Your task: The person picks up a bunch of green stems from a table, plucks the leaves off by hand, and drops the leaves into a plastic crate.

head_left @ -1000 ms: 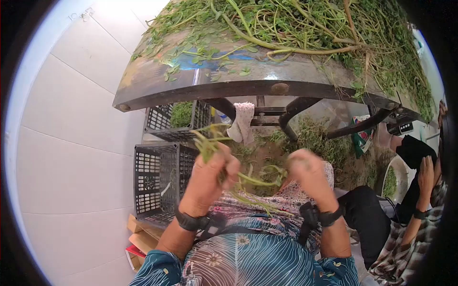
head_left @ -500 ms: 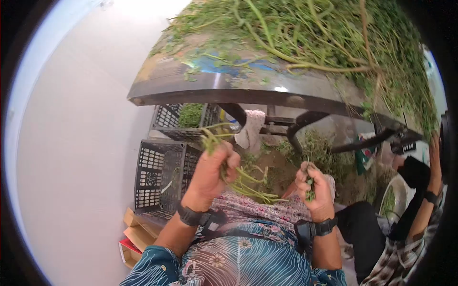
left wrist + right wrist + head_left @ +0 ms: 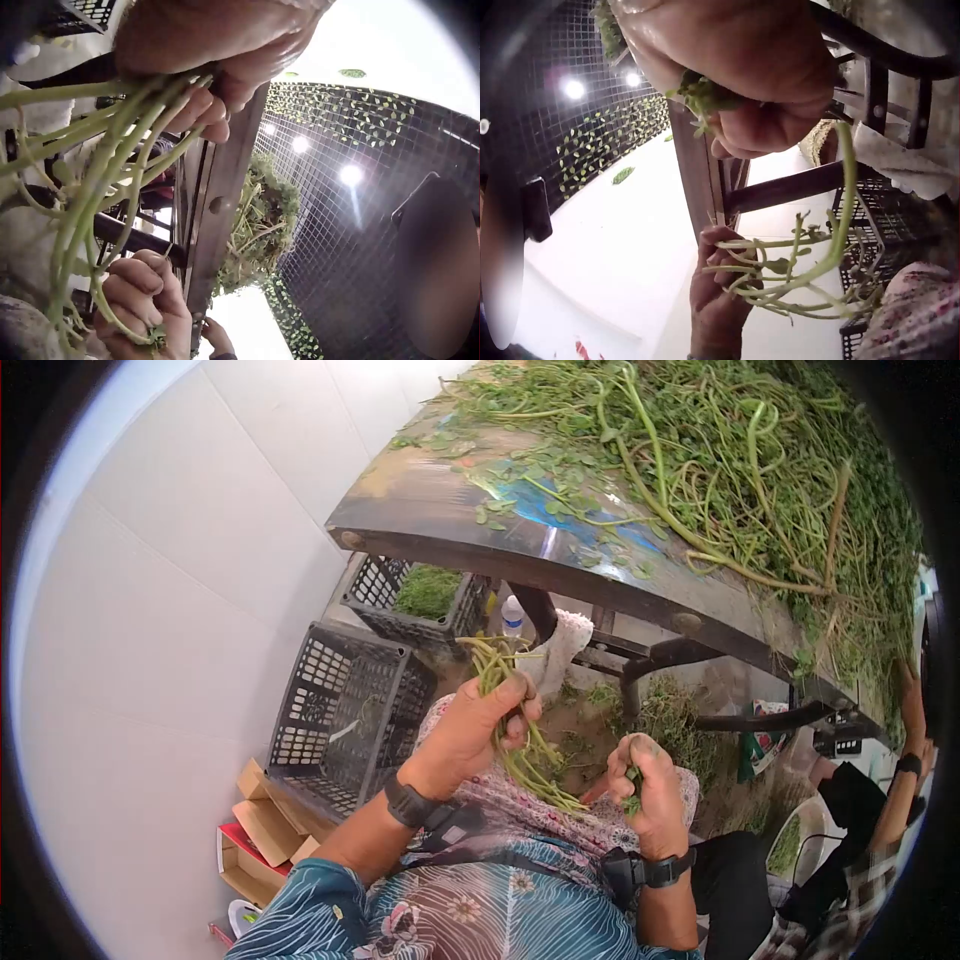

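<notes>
A bunch of thin green plant stems (image 3: 535, 775) is gripped in my left hand (image 3: 475, 730), over the flowered cloth on the lap. The cut or bare ends stick out above the thumb, and longer lengths trail down toward the right hand. My right hand (image 3: 655, 785) is curled round a small tuft of green leaves (image 3: 632, 788), a little to the right of those stems. The right wrist view shows the leaves (image 3: 701, 96) poking out of that fist. In the left wrist view the stems (image 3: 112, 150) fan out below the left hand (image 3: 217, 45).
A table (image 3: 430, 530) ahead bears a large heap of leafy greens (image 3: 760, 470). Beneath it hangs a pale cloth (image 3: 560, 645). Black crates (image 3: 345, 720) stand at the left, one holding greens (image 3: 428, 592), near cardboard boxes (image 3: 270, 820). Another person's arm (image 3: 905, 760) is at the right.
The head view has turned, shifting the table to the right. My right hand, earlier blurred at the stems' far end, has drawn away and holds leaves. The left hand keeps its stems.
</notes>
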